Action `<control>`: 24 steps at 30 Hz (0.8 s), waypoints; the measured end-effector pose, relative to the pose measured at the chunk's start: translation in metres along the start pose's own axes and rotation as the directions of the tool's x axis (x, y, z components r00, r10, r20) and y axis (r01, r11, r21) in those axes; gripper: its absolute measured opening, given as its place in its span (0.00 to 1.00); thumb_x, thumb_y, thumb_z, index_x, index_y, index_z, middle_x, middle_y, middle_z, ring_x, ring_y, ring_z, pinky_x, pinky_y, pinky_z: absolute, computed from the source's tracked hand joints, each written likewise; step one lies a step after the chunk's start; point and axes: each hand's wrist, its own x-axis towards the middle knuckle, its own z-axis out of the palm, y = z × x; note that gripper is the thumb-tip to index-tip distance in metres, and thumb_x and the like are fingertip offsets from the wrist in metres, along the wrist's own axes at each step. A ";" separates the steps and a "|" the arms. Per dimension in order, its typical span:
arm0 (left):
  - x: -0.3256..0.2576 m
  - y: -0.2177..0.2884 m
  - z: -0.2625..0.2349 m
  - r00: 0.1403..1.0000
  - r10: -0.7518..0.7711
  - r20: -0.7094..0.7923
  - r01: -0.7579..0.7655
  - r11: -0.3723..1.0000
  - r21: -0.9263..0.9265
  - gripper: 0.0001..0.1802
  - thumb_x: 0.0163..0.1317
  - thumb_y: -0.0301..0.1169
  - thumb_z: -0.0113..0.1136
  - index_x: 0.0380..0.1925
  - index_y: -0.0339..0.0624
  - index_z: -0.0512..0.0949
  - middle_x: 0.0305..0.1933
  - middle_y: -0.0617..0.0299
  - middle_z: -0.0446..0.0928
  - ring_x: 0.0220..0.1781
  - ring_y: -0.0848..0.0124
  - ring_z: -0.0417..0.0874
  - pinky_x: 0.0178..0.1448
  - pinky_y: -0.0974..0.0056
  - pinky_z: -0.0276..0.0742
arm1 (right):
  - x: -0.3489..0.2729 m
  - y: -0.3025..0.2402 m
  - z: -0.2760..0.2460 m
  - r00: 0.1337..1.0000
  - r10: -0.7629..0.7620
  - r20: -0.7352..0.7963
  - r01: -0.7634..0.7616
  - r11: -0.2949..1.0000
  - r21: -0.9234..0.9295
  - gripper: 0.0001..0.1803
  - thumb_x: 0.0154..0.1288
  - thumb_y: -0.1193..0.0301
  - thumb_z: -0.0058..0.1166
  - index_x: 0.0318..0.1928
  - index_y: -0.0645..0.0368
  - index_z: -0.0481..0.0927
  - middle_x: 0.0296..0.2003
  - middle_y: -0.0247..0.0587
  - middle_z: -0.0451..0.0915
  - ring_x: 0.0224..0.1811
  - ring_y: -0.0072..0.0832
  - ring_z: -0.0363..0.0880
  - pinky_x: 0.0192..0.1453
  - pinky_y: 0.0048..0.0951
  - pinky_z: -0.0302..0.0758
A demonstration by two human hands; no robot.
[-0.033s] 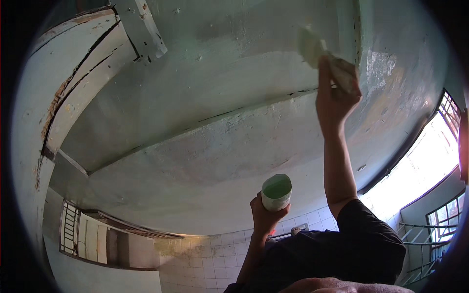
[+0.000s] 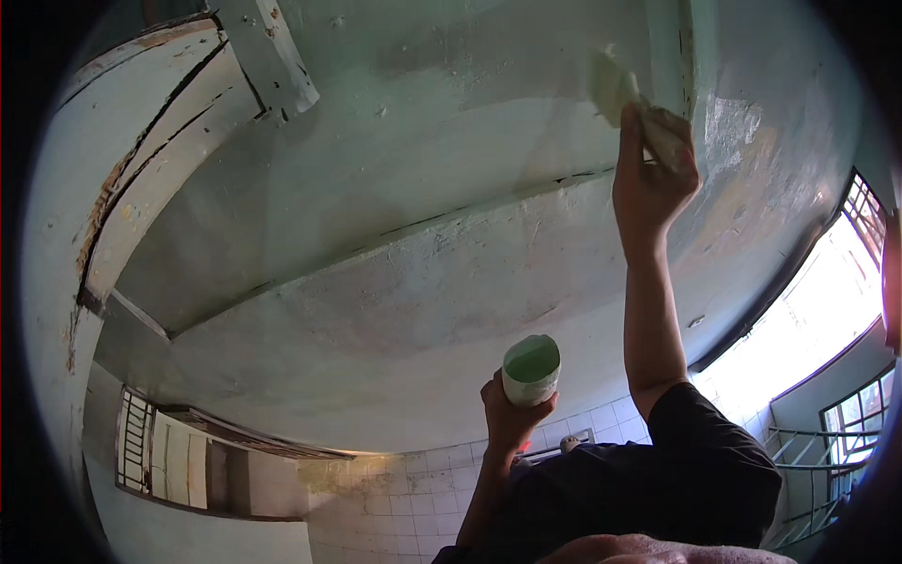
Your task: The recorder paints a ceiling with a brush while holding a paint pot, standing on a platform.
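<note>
Brush (image 2: 615, 86), wide, flat, pale-bristled, motion-blurred, at upper right, held in right hand (image 2: 655, 179). Pinched at base of pale handle (image 2: 665, 146), fingers curled round it, arm reaching up. Head up and left of the knuckles, over green-grey painted plaster surface (image 2: 423, 132); can't tell whether bristles touching or just off it.

Container (image 2: 532, 383), off-white, cylindrical, open-topped, with light green contents (image 2: 534, 361) inside, held in left hand (image 2: 512, 418). Gripped from below round lower part, thumb on right side, mouth facing up toward the camera, slightly tilted. Well apart from brush: lower, and to its left.

Around: long cracked ridge (image 2: 432, 221) across the plaster, below brush and above container. Rough glossy patch (image 2: 733, 132) just right of right hand. Split, flaking white-painted frame (image 2: 178, 113) at far left. Bright window (image 2: 799, 301) right of right forearm; green metal-bar rack (image 2: 813, 461) below it. White square tiles (image 2: 395, 498) lower left of left forearm. Barred opening (image 2: 136, 437) at far lower left. Dark short sleeve (image 2: 691, 418) on right upper arm.
</note>
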 end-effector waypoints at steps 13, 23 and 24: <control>0.007 -0.008 0.010 0.995 0.083 -0.051 -0.081 0.995 0.054 0.37 0.42 0.35 0.86 0.53 0.37 0.78 0.48 0.52 0.86 0.48 0.61 0.89 0.55 0.56 0.85 | -0.062 -0.038 0.087 0.853 -0.141 0.502 -0.060 0.930 0.363 0.07 0.63 0.85 0.61 0.40 0.61 0.81 0.39 0.43 0.86 0.40 0.32 0.89 0.41 0.31 0.87; 0.007 -0.012 0.005 0.999 0.050 0.015 -0.050 0.999 -0.008 0.38 0.41 0.36 0.86 0.53 0.36 0.79 0.49 0.52 0.86 0.48 0.62 0.89 0.55 0.57 0.86 | 0.063 0.098 -0.089 0.974 0.224 0.006 -0.224 0.971 0.077 0.09 0.64 0.77 0.69 0.40 0.71 0.86 0.40 0.46 0.87 0.41 0.31 0.88 0.42 0.33 0.91; 0.007 -0.012 0.005 0.999 0.054 0.000 -0.054 0.998 -0.008 0.38 0.41 0.36 0.86 0.53 0.36 0.79 0.49 0.53 0.86 0.48 0.62 0.89 0.55 0.57 0.86 | 0.070 0.103 -0.096 0.982 0.183 -0.037 -0.180 0.980 0.088 0.08 0.65 0.73 0.70 0.41 0.65 0.87 0.40 0.42 0.89 0.41 0.26 0.89 0.40 0.31 0.89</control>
